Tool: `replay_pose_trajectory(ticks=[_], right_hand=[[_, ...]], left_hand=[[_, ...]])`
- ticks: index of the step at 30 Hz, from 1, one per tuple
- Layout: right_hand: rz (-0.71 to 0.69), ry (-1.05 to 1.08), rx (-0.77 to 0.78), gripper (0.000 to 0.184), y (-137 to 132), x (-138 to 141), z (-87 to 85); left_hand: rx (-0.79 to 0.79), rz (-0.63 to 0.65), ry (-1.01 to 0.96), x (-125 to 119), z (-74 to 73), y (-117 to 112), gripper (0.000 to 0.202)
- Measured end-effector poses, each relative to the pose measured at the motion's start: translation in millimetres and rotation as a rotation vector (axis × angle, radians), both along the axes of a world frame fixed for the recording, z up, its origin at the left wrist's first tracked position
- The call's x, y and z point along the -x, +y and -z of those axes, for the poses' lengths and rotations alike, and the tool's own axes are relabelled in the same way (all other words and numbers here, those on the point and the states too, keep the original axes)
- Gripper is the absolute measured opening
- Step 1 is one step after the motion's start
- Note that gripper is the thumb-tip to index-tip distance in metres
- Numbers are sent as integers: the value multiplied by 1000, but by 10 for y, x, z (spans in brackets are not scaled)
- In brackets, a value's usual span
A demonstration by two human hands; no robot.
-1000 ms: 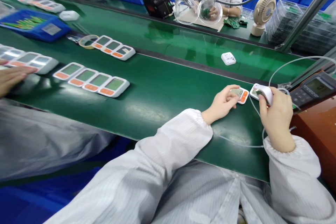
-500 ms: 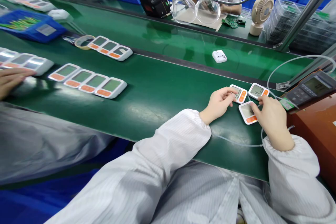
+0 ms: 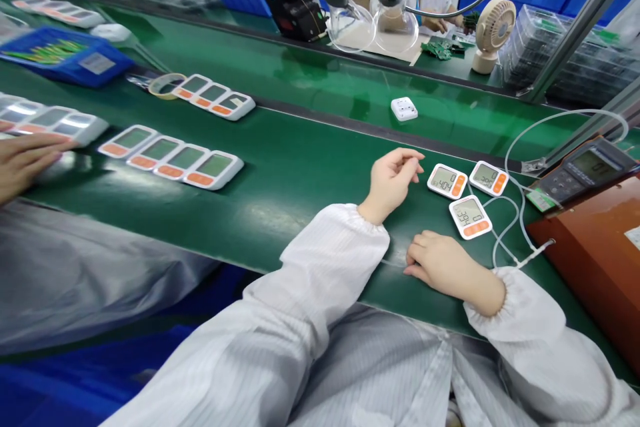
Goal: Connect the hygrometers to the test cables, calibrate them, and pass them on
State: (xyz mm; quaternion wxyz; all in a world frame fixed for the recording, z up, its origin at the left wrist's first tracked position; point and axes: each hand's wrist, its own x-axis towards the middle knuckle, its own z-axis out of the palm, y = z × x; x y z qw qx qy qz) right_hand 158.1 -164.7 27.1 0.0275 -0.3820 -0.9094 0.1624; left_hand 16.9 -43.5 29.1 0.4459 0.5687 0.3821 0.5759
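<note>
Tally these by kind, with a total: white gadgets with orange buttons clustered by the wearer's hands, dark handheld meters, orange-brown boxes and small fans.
White gadgets by the wearer's hands: 3
Dark handheld meter: 1
Orange-brown box: 1
Small fan: 1
Total: 6

It's three white devices [image 3: 471,217] left of the charcoal meter [image 3: 570,180], showing orange buttons [image 3: 477,229] and grey screens [image 3: 468,211]! Below that meter, a rust-orange box [image 3: 595,260]; to its left, deep green worktop [image 3: 300,207]; beyond it, a cream fan [image 3: 495,27]. Fine stripes run along the white left sleeve [image 3: 315,260].
</note>
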Motion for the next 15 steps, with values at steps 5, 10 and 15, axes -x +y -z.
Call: replay_pose_trajectory(ticks=[5, 10, 15], right_hand=[[113, 72, 11, 8, 44, -54, 26], [252, 274, -56, 22, 81, -109, 87], [418, 647, -238, 37, 100, -154, 11]], left_hand=[[-16, -182, 85, 322, 93, 105, 17], [14, -363, 339, 712, 307, 128, 22], [-65, -496, 740, 1266, 416, 185, 21]])
